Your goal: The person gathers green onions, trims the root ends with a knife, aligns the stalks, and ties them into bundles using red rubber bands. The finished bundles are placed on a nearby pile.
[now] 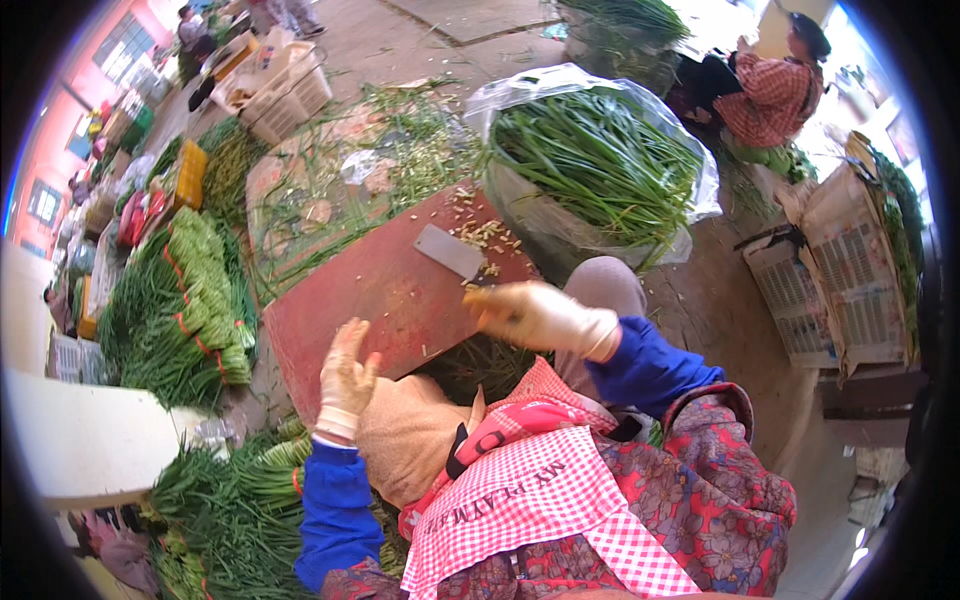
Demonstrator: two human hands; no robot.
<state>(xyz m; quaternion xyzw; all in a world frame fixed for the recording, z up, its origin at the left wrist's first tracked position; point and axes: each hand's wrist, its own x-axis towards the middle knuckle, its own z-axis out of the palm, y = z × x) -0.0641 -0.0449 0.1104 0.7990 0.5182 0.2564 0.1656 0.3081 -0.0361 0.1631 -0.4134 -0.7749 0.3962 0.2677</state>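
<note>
Both of my hands wear pale, stained gloves. My left hand [348, 375] is raised at the near left edge of a red board [360, 300], its fingers apart and nothing in it. My right hand [536, 319], somewhat blurred, hovers over the board's right side, close to the dark handle of a cleaver [450, 252]; its fingers look spread, with nothing seen in them. The cleaver's wide blade lies flat on the board. Short cut stem ends [491, 238] are scattered around it. Beyond the board's right corner stands a clear plastic bag [517, 187] full of long green leafy stalks [592, 157].
Bundled greens [195, 292] are piled at left, with more greens [232, 517] at lower left. A littered mat [315, 195] lies beyond the board. Plastic crates [285, 97] stand at upper left, wrapped crates [847, 262] at right. A person [776, 90] sits at upper right.
</note>
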